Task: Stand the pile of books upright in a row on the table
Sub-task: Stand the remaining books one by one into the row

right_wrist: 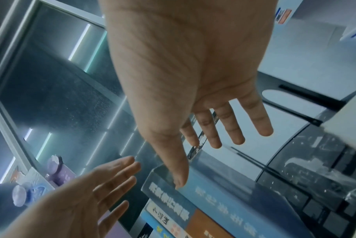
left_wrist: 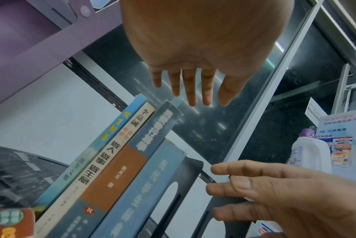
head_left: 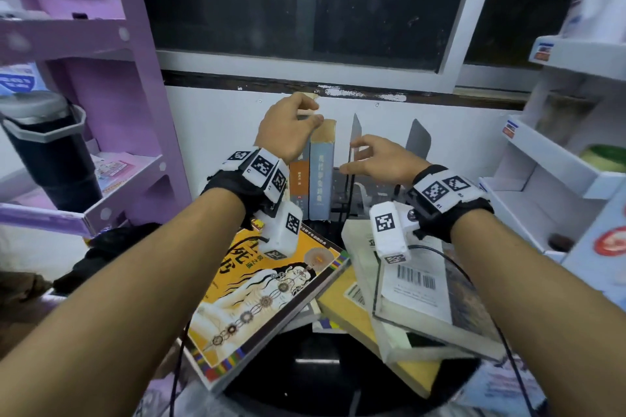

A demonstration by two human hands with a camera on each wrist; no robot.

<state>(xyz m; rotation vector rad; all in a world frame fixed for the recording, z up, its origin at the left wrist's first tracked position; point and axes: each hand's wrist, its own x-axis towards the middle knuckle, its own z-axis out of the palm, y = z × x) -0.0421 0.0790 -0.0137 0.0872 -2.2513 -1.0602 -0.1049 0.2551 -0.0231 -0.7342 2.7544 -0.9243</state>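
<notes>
Nearest us, low in the head view, the pile of books not yet stood up lies flat and askew: a yellow illustrated book (head_left: 267,298) at lower centre, and to its right a white book with a barcode (head_left: 415,284) on top of others.

Above the pile our right hand (head_left: 376,159) hovers at centre right, fingers spread and nearly straight, holding nothing, just beside a thin metal divider (head_left: 355,135) of the book stand. Our left hand (head_left: 288,127) is up at the centre, over the tops of the standing books. The wrist views show its fingers loose and extended with nothing in them.

Behind the hands, against the white wall, the upright row has begun: a light blue spine (left_wrist: 87,154), a cream spine (left_wrist: 111,157), an orange and blue spine (left_wrist: 120,177) and the thick grey-blue book (head_left: 321,176) at the right end, next to the divider.

We judge that the latest book is only just set down. To finish the placing well, we should press the row together from both sides, check that the thick book stands straight against its neighbour, and only then reach down for the next book.
</notes>
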